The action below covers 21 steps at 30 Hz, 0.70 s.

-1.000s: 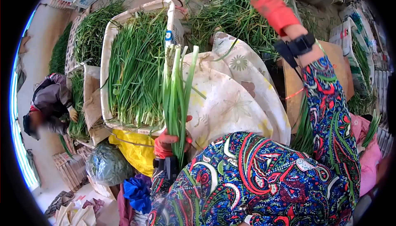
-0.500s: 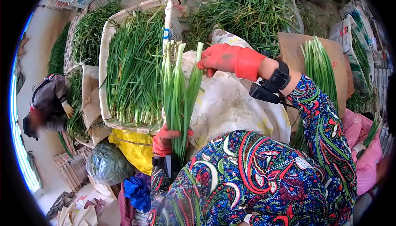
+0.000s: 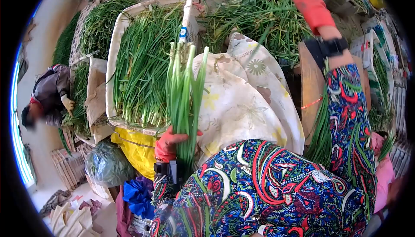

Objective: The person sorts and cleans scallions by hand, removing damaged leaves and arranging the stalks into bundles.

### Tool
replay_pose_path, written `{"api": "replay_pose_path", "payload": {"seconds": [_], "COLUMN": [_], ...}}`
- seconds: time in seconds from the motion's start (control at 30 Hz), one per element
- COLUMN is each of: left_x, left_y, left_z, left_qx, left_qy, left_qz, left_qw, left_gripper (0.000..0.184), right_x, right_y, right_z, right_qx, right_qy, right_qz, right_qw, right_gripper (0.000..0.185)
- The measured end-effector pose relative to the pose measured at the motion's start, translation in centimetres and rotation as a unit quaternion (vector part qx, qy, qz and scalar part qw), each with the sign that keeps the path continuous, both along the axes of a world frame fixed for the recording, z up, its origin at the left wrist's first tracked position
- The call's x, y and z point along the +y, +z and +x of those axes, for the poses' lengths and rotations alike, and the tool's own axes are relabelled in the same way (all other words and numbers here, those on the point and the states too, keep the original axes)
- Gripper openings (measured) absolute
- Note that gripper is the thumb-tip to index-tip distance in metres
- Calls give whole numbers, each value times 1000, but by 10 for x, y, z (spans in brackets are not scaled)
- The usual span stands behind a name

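My left hand point(image 3: 168, 144), in a red rubber glove, is closed around the leafy lower part of a bunch of garlic chives point(image 3: 183, 94). Their pale stem ends point up, and one thick stalk leans apart on the right. My right hand point(image 3: 310, 8), also red-gloved, is stretched out to the far right, above the edge of a heap of loose greens point(image 3: 259, 12). Something small and pale shows blurred at its fingertips. A blurred green leaf point(image 3: 261, 42) hangs between that hand and the patterned cloth point(image 3: 250, 103) over my lap.
A white basket point(image 3: 111, 64) full of chives stands left of the bunch. On the right, cardboard point(image 3: 309, 124) carries more green leaves point(image 3: 320, 137), partly behind my arm. A co-worker point(image 3: 52, 92) bends over greens at far left. A yellow bag point(image 3: 138, 148) lies below the basket.
My right hand has left the bunch and swung up and right over the loose heap. My left hand keeps its hold with little movement. The view has shifted slightly.
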<state>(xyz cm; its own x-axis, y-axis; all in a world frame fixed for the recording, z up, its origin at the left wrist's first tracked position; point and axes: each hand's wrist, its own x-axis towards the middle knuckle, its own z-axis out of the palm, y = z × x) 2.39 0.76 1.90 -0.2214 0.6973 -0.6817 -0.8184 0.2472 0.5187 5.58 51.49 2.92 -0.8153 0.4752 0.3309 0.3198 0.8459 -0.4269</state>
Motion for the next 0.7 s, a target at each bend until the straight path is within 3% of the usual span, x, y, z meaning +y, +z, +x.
{"api": "replay_pose_path", "payload": {"seconds": [0.1,0.17,0.23,0.3,0.33,0.43,0.57,0.67,0.7], "left_x": [8,15,23,13,8,2,-2,8,12], "left_y": [-4,0,6,-12,-19,-21,-26,-13,-5], "left_z": [4,8,14,18,21,25,20,21,22], "left_qx": [34,24,11,42,47,52,-21,-29,-1], "left_qy": [-12,-6,17,31,62,90,66,49,41], "left_qz": [12,36,36,40,31,22,92,90,69], "left_qw": [999,999,999,998,996,994,993,994,997], "left_gripper": [65,65,65,62,60,55,55,53,52], "right_x": [-67,-140,-173,-202,-207,-212,-222,-221,-220], "right_y": [12,14,21,5,-4,-5,-9,-1,2], "right_z": [18,10,5,8,6,13,12,8,8], "right_qx": [139,227,161,128,137,-58,56,37,-35], "right_qy": [131,245,338,296,284,259,215,209,208], "right_qz": [-44,-172,-19,79,61,75,29,-18,-61], "right_qw": [981,927,927,943,947,961,975,977,976], "right_gripper": [30,24,27,25,24,23,25,40,45]}}
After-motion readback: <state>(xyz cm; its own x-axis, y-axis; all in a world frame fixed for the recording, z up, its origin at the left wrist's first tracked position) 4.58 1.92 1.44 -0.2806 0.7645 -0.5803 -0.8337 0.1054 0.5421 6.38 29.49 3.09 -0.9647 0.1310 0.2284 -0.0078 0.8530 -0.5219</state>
